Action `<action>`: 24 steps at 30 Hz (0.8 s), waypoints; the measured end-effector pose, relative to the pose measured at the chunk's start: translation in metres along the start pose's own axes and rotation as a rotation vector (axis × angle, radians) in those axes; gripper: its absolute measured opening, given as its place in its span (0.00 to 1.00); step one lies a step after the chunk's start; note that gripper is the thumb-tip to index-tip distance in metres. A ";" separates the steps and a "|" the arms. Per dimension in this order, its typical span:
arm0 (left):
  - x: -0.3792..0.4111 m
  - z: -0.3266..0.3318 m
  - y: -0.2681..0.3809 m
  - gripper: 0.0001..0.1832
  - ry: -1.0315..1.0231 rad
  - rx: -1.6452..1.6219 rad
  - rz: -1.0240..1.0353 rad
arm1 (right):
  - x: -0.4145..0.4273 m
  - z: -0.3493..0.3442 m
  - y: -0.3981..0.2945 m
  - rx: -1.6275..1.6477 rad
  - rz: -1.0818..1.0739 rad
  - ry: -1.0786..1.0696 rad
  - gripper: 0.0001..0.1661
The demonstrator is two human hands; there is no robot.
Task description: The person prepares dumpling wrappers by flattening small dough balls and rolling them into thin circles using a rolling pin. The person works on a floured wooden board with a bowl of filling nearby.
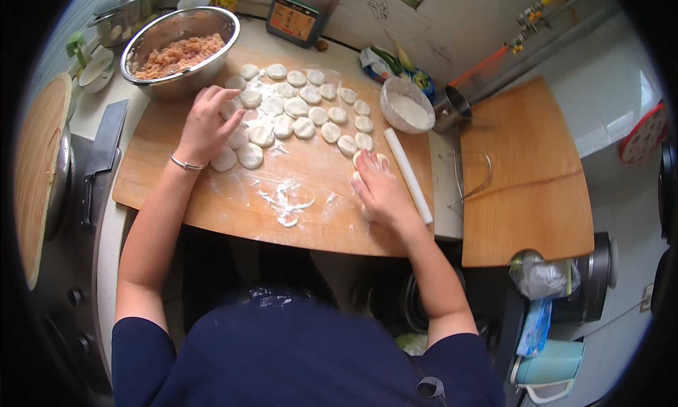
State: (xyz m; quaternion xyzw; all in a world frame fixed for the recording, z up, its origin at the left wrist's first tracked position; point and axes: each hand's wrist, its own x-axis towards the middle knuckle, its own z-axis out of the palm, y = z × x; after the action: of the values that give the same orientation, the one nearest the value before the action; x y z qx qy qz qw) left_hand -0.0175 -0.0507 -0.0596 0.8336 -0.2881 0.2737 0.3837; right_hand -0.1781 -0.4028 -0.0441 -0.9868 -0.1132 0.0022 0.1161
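Many flattened dough rounds [296, 107] lie on a floured wooden board [318, 205] in front of me. My left hand [209, 123] hovers over or touches the rounds at the left edge of the group, its thumb and fingers apart. Under its palm, part of some rounds is hidden. My right hand [378, 187] lies palm down over dough rounds at the right end, fingers extended; those beneath it are mostly covered. A white rolling pin [408, 176] rests just right of that hand. Loose flour [286, 200] is scattered on the board between my arms.
A steel bowl of minced filling [180, 54] stands at the back left, a lined bowl of flour [407, 107] at the back right. To the left is a cleaver [107, 136]. Behind the board stands a large jug of dark liquid [301, 15]. Another wooden board [524, 195] is on the right.
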 end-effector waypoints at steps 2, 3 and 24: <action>-0.001 0.000 -0.002 0.16 -0.005 -0.002 0.003 | 0.011 -0.009 0.013 0.128 0.011 -0.118 0.35; -0.002 -0.001 -0.002 0.16 -0.017 0.007 -0.006 | 0.006 -0.017 0.016 0.347 0.055 -0.122 0.34; 0.000 0.000 0.000 0.16 -0.036 -0.010 -0.012 | -0.080 -0.037 -0.019 0.348 0.015 0.198 0.29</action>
State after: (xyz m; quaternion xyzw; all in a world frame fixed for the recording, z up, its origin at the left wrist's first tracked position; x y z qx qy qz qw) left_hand -0.0175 -0.0510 -0.0598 0.8381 -0.2913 0.2550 0.3844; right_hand -0.2592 -0.4112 -0.0055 -0.9480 -0.0918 -0.0746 0.2956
